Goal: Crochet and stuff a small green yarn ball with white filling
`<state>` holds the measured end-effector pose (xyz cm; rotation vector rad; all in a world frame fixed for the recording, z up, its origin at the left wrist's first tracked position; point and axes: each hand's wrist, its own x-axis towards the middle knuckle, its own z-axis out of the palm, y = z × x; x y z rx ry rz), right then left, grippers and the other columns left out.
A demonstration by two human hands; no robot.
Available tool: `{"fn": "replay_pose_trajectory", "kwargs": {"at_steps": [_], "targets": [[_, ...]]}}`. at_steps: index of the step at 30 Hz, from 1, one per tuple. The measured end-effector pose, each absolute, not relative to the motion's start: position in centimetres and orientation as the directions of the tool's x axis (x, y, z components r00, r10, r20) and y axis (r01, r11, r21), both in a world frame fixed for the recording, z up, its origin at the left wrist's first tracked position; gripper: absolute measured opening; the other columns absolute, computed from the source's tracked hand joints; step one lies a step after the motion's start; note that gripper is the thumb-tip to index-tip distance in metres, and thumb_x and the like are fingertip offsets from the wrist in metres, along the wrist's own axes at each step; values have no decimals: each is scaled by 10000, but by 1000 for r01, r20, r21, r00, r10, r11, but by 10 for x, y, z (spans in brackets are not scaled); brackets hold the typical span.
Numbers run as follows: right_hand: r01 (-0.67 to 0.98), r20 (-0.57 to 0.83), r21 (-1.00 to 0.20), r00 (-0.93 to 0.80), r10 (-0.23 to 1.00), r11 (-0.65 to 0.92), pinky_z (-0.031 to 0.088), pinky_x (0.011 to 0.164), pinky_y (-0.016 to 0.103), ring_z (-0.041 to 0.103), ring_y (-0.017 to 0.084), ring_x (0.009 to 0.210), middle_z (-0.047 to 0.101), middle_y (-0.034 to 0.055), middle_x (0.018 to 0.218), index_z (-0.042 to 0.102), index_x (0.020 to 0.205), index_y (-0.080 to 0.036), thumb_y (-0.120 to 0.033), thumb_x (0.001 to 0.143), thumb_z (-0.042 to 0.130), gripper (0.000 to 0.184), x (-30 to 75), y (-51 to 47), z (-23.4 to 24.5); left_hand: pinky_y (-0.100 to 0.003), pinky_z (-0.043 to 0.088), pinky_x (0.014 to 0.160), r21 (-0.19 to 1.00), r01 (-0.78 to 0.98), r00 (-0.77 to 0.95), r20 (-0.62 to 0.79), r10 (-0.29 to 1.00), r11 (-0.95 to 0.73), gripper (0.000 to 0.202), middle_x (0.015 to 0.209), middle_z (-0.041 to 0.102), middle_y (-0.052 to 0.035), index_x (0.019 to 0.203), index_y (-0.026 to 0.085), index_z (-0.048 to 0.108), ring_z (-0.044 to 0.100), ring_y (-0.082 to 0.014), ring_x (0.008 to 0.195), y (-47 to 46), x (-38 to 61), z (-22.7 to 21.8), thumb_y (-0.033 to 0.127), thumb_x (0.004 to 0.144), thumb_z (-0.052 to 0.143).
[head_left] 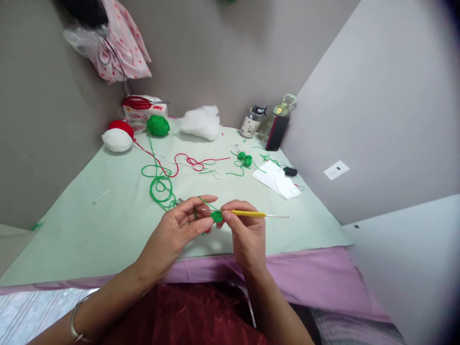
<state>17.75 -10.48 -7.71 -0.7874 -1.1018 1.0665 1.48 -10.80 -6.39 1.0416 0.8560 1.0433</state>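
Note:
Near the table's front edge, my left hand point(187, 219) pinches a small green crochet piece point(216, 216) between thumb and fingers. Green yarn passes over its raised index finger and trails to a loose tangle of green yarn point(161, 188) on the left. My right hand point(247, 232) grips a crochet hook point(247, 213) by its yellow handle, and its fingertips meet the green piece. The hook's thin metal tip points left at the top of the piece; its other metal end sticks out to the right. Partly hidden beneath my left hand lies something with a red part.
Behind stand a green yarn ball point(158, 125), a white yarn ball point(118, 140), white stuffing point(201, 122), a pen cup point(250, 123), a bottle point(268, 125) and a phone point(278, 133). Small green balls point(247, 160) and white paper point(276, 179) lie right of centre. Loose red yarn point(179, 160) crosses the middle.

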Motion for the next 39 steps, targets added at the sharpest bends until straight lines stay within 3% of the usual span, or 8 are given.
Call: {"fn": "replay_pose_trajectory", "kwargs": {"at_steps": [4, 11, 15, 20, 25, 29, 34, 39], "targets": [[-301, 287, -909, 50, 957, 288, 563, 603, 245, 664, 109, 627, 684, -27, 765, 806, 891, -263, -190, 873, 772, 83, 170, -106, -72, -292, 508, 923, 957, -256, 318, -49, 947, 135, 354, 1005, 699, -4, 1253, 285, 712, 676, -165, 931, -109, 2, -64, 346, 908, 762], [-190, 352, -920, -13, 936, 344, 546, 622, 251, 670, 123, 728, 685, 10, 874, 829, 916, -284, -196, 896, 755, 116, 168, -110, -63, -291, 548, 834, 927, -357, 255, -23, 967, 116, 271, 860, 732, -14, 1099, 228, 766, 690, -155, 792, -107, -1, -55, 437, 933, 717], [-178, 404, -903, -42, 914, 391, 528, 617, 257, 654, 130, 743, 683, 22, 881, 828, 937, -282, -194, 901, 752, 122, 168, -108, -61, -258, 549, 838, 934, -346, 240, -4, 971, 89, 163, 875, 719, 22, 1028, 251, 770, 695, -126, 779, -104, -1, -57, 329, 886, 786], [-175, 414, -897, -13, 910, 406, 535, 645, 277, 659, 130, 750, 682, 26, 950, 812, 947, -287, -227, 929, 729, 104, 166, -106, -63, -233, 555, 836, 956, -288, 230, 22, 973, 46, 287, 871, 690, 53, 1135, 289, 744, 710, -116, 803, -104, 1, -57, 290, 857, 813], [-88, 414, -908, -36, 910, 409, 523, 652, 277, 658, 158, 811, 691, 28, 903, 802, 902, -276, -212, 874, 785, 72, 167, -108, -60, -250, 570, 784, 980, -197, 214, 48, 976, -5, 360, 790, 733, 43, 1174, 251, 726, 713, -137, 749, -100, 5, -55, 259, 825, 813], [-80, 399, -914, -11, 917, 397, 519, 656, 277, 650, 152, 788, 688, 24, 868, 786, 855, -259, -192, 878, 769, 72, 171, -106, -58, -261, 554, 715, 996, -80, 201, 51, 978, -36, 140, 767, 752, 20, 939, 221, 780, 709, -156, 709, -94, 2, -59, 255, 804, 791], [-114, 375, -924, -93, 923, 364, 503, 636, 263, 628, 136, 772, 652, 23, 893, 757, 879, -240, -211, 878, 763, 29, 169, -101, -66, -296, 496, 751, 942, 186, 192, 246, 950, -281, 131, 769, 721, 2, 793, 218, 746, 660, -173, 746, -91, -5, -64, 280, 896, 694], [-160, 303, -945, -96, 948, 286, 496, 613, 268, 596, 119, 689, 627, 13, 880, 709, 833, -212, -217, 855, 763, 59, 165, -101, -71, -372, 412, 871, 703, 422, 179, 554, 813, -572, 181, 760, 680, -5, 757, 212, 649, 610, -194, 780, -84, -10, -67, 185, 931, 607]]}}
